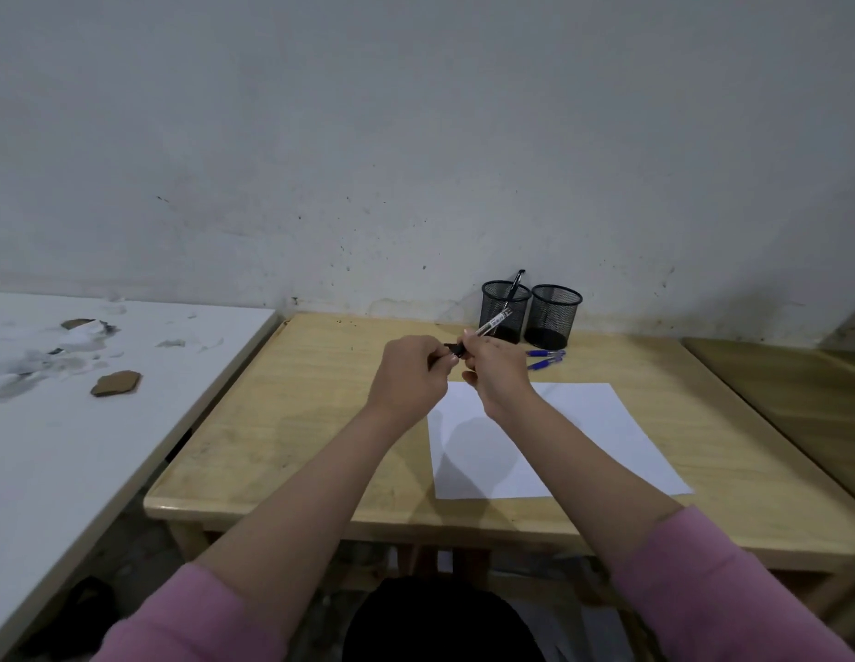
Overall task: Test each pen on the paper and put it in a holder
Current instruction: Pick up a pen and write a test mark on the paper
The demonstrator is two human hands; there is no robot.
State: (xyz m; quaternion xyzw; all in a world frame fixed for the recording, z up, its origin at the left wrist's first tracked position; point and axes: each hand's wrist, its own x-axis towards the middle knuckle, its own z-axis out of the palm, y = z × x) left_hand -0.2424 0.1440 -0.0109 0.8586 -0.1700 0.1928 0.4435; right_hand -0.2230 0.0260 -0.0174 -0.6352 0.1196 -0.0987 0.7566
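Wooden tabletop (292, 422) across the middle of the frame, white paper (583, 437) lying flat right of centre, apparently unmarked as far as visible. Above the paper's upper edge, both hands raised and meeting: left hand (409, 375) with fingers curled around what looks like a dark cap at the pen's near end, right hand (495, 370) with fingers clamped on the barrel of a clear-bodied pen (492, 323) slanting up and to the right toward the holders. Judged as uncapping or recapping; which of the two cannot be told. At the back of the tabletop, against the wall, two black mesh holders side by side, just touching or nearly so: left holder (504, 310) with one dark pen (516, 281) leaning out of its rim, right holder (554, 315) with nothing visible inside. Just below and right of the holders, two blue pens (545, 358) lying loose on the wood, near each other. Progress, as a judgement: early, with one pen seemingly sorted, one in hand, two blue ones waiting, and no scribble discernible on the sheet. At far left of the frame, a white table (105, 446) with paper scraps and cardboard pieces (116, 383).
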